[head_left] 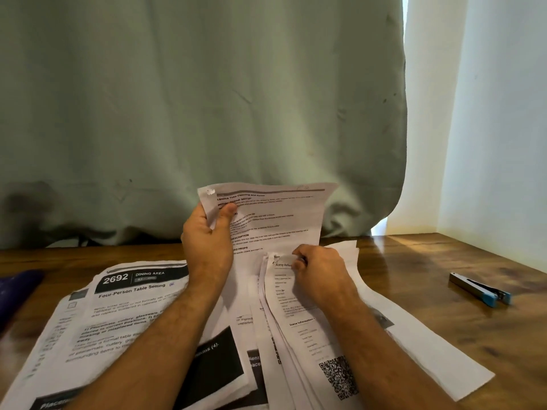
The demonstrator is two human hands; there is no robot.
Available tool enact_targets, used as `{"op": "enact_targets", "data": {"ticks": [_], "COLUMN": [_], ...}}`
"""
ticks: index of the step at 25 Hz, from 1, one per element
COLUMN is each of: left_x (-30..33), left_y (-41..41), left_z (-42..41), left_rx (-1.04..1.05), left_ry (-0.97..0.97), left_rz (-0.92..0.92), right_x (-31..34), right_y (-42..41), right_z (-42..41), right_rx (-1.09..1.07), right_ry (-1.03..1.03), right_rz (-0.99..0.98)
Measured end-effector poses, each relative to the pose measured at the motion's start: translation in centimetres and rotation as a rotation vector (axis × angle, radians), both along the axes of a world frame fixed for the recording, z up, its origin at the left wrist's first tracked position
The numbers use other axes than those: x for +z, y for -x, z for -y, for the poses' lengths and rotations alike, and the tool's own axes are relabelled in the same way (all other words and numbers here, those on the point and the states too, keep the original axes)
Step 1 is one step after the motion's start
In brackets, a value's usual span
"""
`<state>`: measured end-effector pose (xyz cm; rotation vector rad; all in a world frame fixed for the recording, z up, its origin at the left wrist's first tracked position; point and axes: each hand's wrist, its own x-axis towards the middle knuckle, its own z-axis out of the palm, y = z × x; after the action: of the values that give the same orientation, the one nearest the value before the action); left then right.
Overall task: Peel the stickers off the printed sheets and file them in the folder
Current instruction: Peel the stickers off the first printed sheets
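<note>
Your left hand pinches a thin, floppy printed sheet upright; your right hand picks at the stack's top corner. Grip near edges; it tears easily.

Daylight is coming in from the far right, where the pale curtain is glowing almost white. It is throwing a soft sheen across the far right corner of the wooden table. The green curtain to the left is sitting in dimmer, flatter light, darkening toward its lower left. You are seeing the near left papers smearing out of focus, and the wide lens is bowing the edges.
</note>
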<state>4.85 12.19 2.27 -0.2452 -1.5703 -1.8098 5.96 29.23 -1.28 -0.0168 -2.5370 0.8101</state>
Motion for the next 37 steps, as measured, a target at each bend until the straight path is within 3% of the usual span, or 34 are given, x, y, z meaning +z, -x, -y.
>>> {"op": "enact_targets", "data": {"ticks": [4,7,10,13,16,21,25,31,37], "left_x": [4.5,8.8,12.3,13.3,10.3,1.7,-3.5,-4.0,-3.5], "left_y": [-1.9,-3.9,-5.0,-4.2,-1.9,1.6,2.8,3.4,3.2], "left_z": [-0.4,0.0,1.4,3.6,5.5,8.3,8.6,7.5,7.7], "left_rx": [-0.014,0.02,0.061,0.115,0.168,0.164,0.073,-0.061,-0.097], "left_ry": [-0.003,-0.049,-0.106,-0.16,-0.147,-0.222,-0.177,-0.159,-0.189], "left_rz": [-0.157,-0.253,-0.259,-0.152,0.061,0.34,0.472,0.51,0.528], "right_x": [-0.3,-0.1,0.3,0.7,0.8,1.6,1.8,1.1,3.9], "right_y": [-0.2,-0.5,-0.9,-1.7,-1.8,-1.8,-1.6,-1.4,-1.4], "right_z": [-0.2,-0.3,-0.3,-0.5,-1.0,-1.1,-1.2,0.8,3.7], "right_rx": [-0.005,0.048,0.05,0.049,0.076,0.071,0.099,0.188,0.231], "right_ry": [0.014,0.155,0.184,0.216,0.327,0.565,0.632,0.195,0.114], "right_rz": [-0.009,-0.023,-0.18,-0.525,-0.77,-0.981,-0.961,-0.639,-0.619]}}
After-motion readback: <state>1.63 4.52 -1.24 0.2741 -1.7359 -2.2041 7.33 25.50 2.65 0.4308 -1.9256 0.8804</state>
